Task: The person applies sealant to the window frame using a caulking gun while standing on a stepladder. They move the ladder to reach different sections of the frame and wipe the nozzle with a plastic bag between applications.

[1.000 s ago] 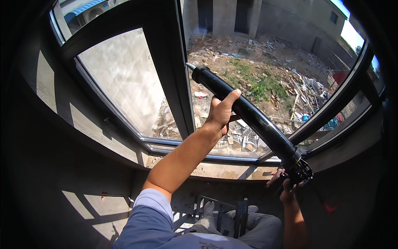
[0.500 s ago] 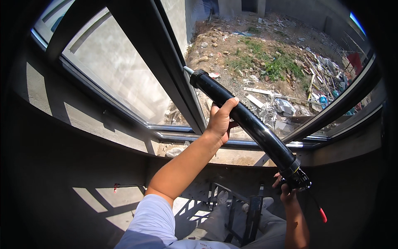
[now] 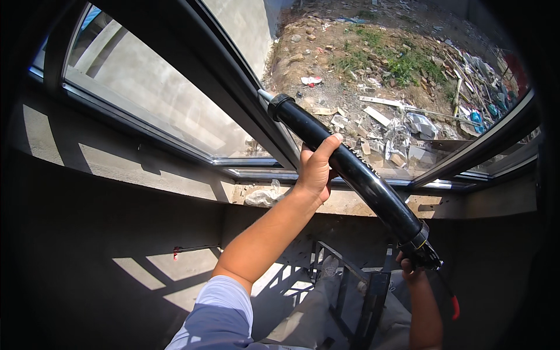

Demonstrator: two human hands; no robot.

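Note:
A long black caulking gun (image 3: 370, 182) slants across the view, from upper left down to lower right. Its pale nozzle (image 3: 265, 94) meets the dark window frame (image 3: 233, 76) or sits very close to it. My left hand (image 3: 318, 166) is wrapped round the barrel near its front half, thumb on top. At the rear end, my right hand (image 3: 410, 267) grips the handle and trigger part, its fingers partly hidden under the gun. A rod with a red hooked end (image 3: 455, 307) sticks out behind.
A crumpled clear plastic bag (image 3: 265, 195) lies on the window sill (image 3: 350, 205). Below stands a dark metal stool or ladder frame (image 3: 373, 303) by my legs. A rod with a red tip (image 3: 176, 252) juts at the left. Rubble and weeds (image 3: 402, 64) lie outside the glass.
The view has shifted, so sill and frame sit a little higher. The gun's nozzle has moved slightly along the window frame toward its upper end. Both hands keep their hold.

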